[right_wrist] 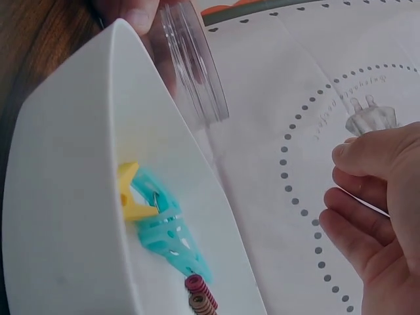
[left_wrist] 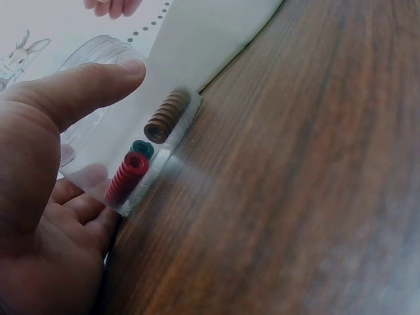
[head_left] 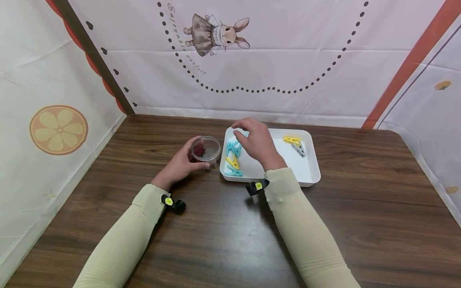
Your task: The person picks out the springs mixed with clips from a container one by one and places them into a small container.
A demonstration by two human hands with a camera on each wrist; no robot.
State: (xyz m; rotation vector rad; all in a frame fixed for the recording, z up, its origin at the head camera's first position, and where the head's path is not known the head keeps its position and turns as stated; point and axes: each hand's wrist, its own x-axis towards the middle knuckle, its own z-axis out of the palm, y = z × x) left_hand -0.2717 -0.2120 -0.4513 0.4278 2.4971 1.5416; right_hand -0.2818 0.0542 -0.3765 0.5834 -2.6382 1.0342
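Observation:
My left hand (head_left: 180, 166) grips a clear round plastic jar (head_left: 212, 158) from its left side, thumb and fingers around it. Lying in the jar are a red coil spring (left_wrist: 128, 177), a green one (left_wrist: 142, 149) and a brown one (left_wrist: 167, 117). My right hand (head_left: 259, 140) hovers over the white tray (head_left: 304, 172), fingers loosely bent and nothing visible between them. Beneath it the tray holds teal clothespins (head_left: 234, 149), a yellow clothespin (head_left: 232, 162), a dark red spring (right_wrist: 197, 283) and a brownish spring (right_wrist: 202, 303).
Toward the tray's right end lie yellow clothespins (head_left: 292, 140) and a grey clothespin (head_left: 298, 150). The tray stands just right of the jar on a dark wooden table (head_left: 216, 232). A printed cloth (head_left: 288, 52) hangs behind and at both sides.

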